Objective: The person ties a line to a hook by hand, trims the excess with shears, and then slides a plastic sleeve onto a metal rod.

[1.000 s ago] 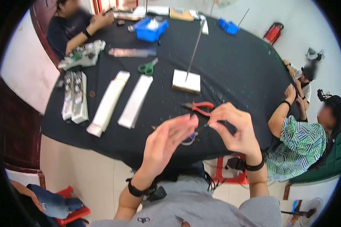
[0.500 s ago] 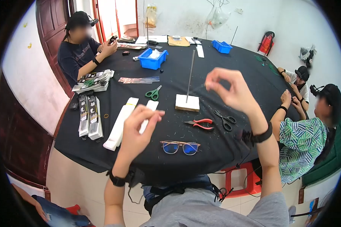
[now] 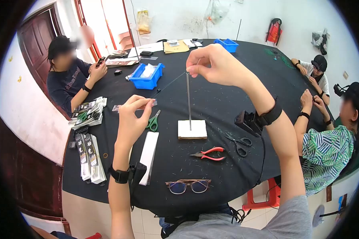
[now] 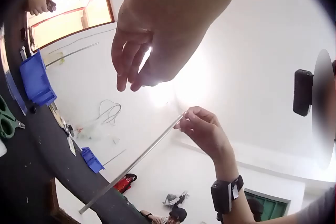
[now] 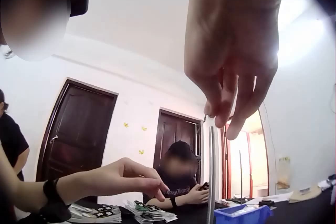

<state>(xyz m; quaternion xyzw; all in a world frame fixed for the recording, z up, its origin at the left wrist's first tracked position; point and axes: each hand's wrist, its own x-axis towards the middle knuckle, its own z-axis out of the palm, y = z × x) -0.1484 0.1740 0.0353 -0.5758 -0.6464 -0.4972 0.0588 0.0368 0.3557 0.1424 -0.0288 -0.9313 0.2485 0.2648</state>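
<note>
A thin dark thread (image 3: 169, 85) runs taut and slanting between my two hands. My left hand (image 3: 127, 121) pinches its lower end between thumb and fingertips, left of the rod. With thumb and index finger, my right hand (image 3: 221, 65) pinches the upper end, right at the top of a slim metal rod (image 3: 189, 99). The rod stands upright in a white block (image 3: 192, 129). From the left wrist view, the right fingertips (image 4: 185, 119) meet the rod's tip. In the right wrist view a short dark end shows by the right fingertips, close to the rod (image 5: 212, 166).
Red-handled pliers (image 3: 209, 153), black scissors (image 3: 240, 144) and eyeglasses (image 3: 188, 186) lie in front of the block. Green scissors (image 3: 153, 121), a white strip bundle (image 3: 148, 155) and packets (image 3: 90, 159) lie left. A blue bin (image 3: 146, 79) stands behind. Other people sit around the table.
My hands were close together over the table a second ago. They have drawn apart; the right rose to the rod's top, and the left went leftward. The head view has tilted.
</note>
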